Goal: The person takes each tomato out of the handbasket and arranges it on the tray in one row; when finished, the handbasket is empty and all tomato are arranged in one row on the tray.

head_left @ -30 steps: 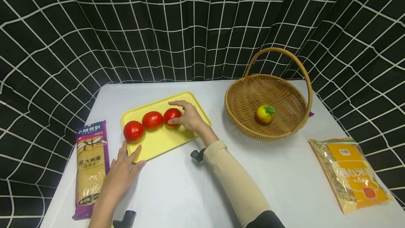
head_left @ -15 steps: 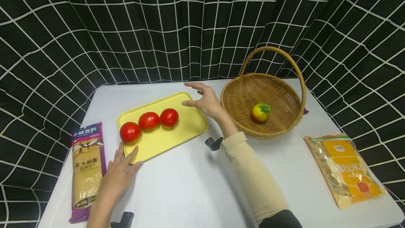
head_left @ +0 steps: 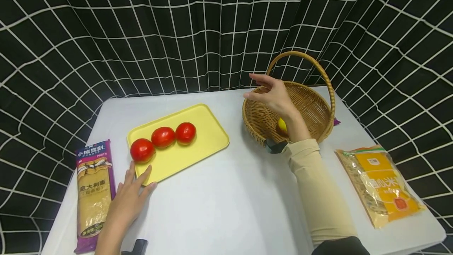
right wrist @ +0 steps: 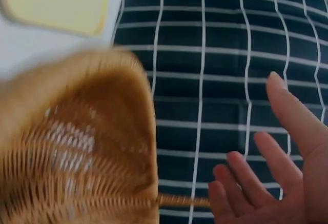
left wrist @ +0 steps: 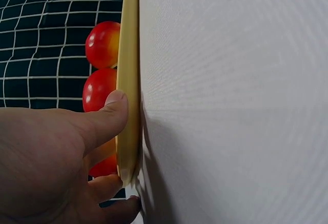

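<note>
"Your right hand (head_left: 274, 95) hung at the left rim of the basket (head_left: 253, 127), by the tabletop's (head_left: 212, 207) far right corner, its fingers spread and holding nothing."

"The yellow fruit (head_left: 282, 125) lay inside, partly hidden behind your wrist. If a reach into that basket was your step, it called for turning your forearm aside so you could see it."

"You had the arched handle (head_left: 311, 60) to mind, too. Going in over the left rim, thumb well apart, looked the cleanest way past it."

"Your left hand's (head_left: 128, 200) fingers lay extended, touching the near left corner of the yellow tray (head_left: 198, 145), towards the tabletop's left edge. Three red fruits (head_left: 163, 137) sat in it, so a light touch suited you: pressing hard on that rim could have set them rolling."
</note>
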A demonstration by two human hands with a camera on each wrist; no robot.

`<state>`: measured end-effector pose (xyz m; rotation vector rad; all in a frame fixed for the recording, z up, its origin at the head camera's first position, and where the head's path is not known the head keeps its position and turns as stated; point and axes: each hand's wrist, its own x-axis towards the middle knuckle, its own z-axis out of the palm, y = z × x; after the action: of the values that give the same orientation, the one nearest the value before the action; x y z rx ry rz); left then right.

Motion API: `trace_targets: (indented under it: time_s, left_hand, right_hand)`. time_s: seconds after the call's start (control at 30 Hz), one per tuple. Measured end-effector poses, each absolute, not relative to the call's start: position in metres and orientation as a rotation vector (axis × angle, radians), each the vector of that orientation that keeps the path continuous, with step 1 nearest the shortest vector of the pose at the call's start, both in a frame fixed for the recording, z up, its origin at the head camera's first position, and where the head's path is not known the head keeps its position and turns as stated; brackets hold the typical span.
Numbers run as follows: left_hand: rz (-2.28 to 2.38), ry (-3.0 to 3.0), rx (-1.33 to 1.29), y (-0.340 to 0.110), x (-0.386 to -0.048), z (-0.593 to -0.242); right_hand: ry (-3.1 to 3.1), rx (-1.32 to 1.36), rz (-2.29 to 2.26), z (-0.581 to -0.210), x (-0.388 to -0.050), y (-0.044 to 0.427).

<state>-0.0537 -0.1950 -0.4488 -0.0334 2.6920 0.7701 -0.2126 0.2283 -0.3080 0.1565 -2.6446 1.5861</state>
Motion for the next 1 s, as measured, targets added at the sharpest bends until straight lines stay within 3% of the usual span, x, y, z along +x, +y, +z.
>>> trace_targets:
  time_s: [0.33, 1.0]
  left_hand:
    - [0.764, 2.696, -0.032, -0.196, -0.054, -0.448]
    - [0.774, 2.676, -0.056, -0.194, -0.055, -0.45]
  right_hand:
    - [-2.909, -0.022, 1.399, -0.314, -0.201, 0.271]
    - [-3.178, -0.341, 1.187, -0.336, -0.194, 0.311]
